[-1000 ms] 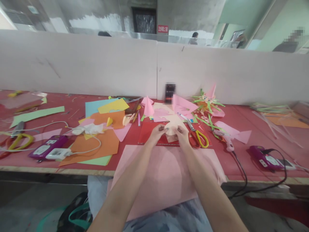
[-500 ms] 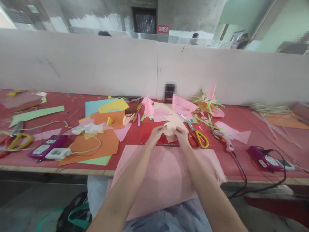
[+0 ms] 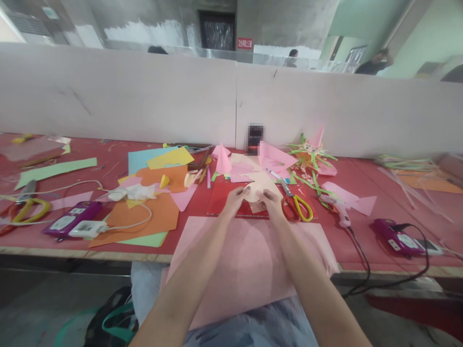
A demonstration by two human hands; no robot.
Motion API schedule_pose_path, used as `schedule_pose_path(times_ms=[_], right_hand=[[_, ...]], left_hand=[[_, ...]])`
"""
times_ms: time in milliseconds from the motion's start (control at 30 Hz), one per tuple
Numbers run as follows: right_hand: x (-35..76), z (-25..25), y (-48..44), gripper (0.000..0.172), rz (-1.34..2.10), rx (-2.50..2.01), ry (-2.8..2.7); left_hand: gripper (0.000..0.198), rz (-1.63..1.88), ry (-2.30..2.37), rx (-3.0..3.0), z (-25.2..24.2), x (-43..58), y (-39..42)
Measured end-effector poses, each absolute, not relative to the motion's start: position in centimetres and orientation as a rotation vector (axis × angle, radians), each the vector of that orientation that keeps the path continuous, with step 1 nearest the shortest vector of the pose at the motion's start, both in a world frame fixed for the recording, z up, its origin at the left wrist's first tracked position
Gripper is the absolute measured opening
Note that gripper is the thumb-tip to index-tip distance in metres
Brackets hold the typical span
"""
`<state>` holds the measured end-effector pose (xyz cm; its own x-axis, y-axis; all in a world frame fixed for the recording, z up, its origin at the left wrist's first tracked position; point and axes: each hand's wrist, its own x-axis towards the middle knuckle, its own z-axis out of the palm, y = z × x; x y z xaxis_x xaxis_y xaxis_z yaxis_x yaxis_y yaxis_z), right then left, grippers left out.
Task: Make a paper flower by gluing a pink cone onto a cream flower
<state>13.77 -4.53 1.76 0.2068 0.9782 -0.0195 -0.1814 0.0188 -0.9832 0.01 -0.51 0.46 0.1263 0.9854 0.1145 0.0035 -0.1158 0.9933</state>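
Note:
Between my two hands is a small cream paper disc (image 3: pixel 253 192), roundish, held up over a red board (image 3: pixel 219 197). My left hand (image 3: pixel 235 200) pinches its left edge, and my right hand (image 3: pixel 271 200) grips the right edge with thumb and fingers. Behind the disc lies a larger cream paper sheet (image 3: pixel 267 180), partly hidden by it. Scissors with red and yellow handles (image 3: pixel 302 207) rest close to the right of my right hand. A pink paper cone (image 3: pixel 223 161) stands beyond my left hand. Under my forearms a large pink sheet (image 3: pixel 249 255) hangs over the table edge.
To the left are orange paper (image 3: pixel 141 217), a purple power strip (image 3: pixel 72 219) and a second pair of scissors (image 3: pixel 27 207). On the right, a pink glue gun (image 3: pixel 342 212) trails its cord near another purple power strip (image 3: pixel 398 236). A paper figure (image 3: pixel 313 149) stands by the white partition (image 3: pixel 144 96).
My hands and the disc stay almost in the same place. In the background at the right, a person has shifted and raised an arm.

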Motion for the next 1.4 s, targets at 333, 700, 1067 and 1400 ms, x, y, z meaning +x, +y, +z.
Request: schedule_pose_path(times_ms=[333,700,1067,1400], right_hand=[[13.7,2.1,-4.8,0.035,1.153,-1.15,-0.922],[14.0,1.6,-4.4,0.037,1.132,-1.131,-0.847],[13.9,1.5,-4.5,0.034,1.171,-1.14,-0.872],[13.9,1.9,-4.7,0.036,1.169,-1.16,-0.879]], left_hand=[[0.042,1.262,1.119,1.373,0.9,0.0,-0.7],[0.036,1.034,0.957,1.367,1.6,0.1,-1.3],[0.039,1.195,1.019,1.186,1.4,0.0,-0.7],[0.037,1.176,0.977,1.254,1.3,-0.1,-0.8]])
